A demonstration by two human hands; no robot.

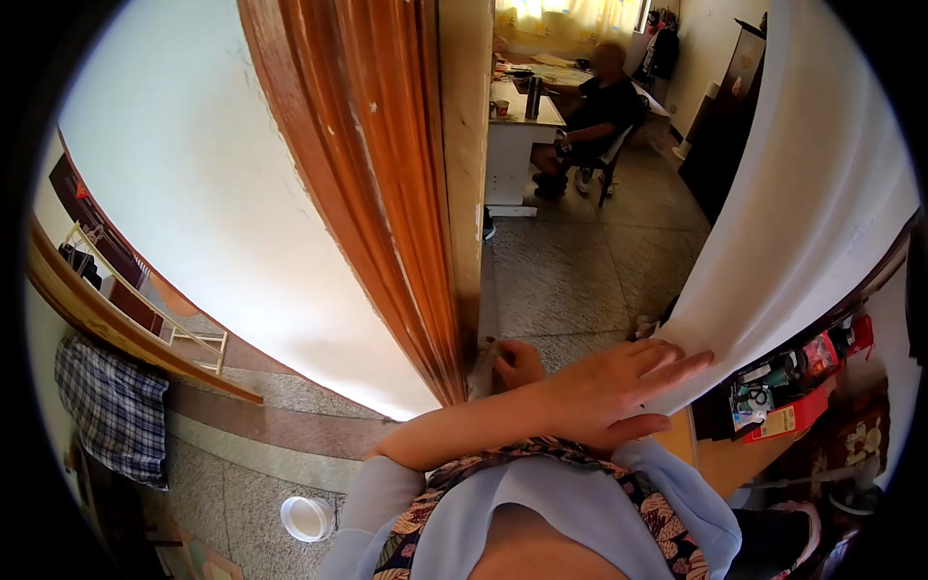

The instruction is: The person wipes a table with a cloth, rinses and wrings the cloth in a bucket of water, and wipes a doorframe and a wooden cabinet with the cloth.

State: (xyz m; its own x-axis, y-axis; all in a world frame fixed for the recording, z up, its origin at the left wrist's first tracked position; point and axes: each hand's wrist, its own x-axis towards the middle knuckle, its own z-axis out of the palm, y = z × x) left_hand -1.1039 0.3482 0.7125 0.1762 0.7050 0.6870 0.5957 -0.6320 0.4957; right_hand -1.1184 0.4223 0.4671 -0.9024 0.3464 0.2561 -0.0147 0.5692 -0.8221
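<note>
My left hand (pixel 619 382) reaches across my body to the right, its fingers apart and holding nothing. Its fingertips are at a smooth white upright surface (pixel 764 222); whether they press on it I cannot tell. Below and behind my left forearm, my right hand (pixel 519 365) is partly hidden. The fingers of that hand are curled at a small pale grey cloth (pixel 480 373), low against the brown wooden door frame (pixel 387 174). The frame's paint is chipped in places.
Through the doorway a person (pixel 604 116) sits on a chair beside a white desk (pixel 517 159). A white tub (pixel 307 519) stands on the floor at lower left, near a checked cloth (pixel 114 411). Boxes and small items fill a red box (pixel 793 411) at right.
</note>
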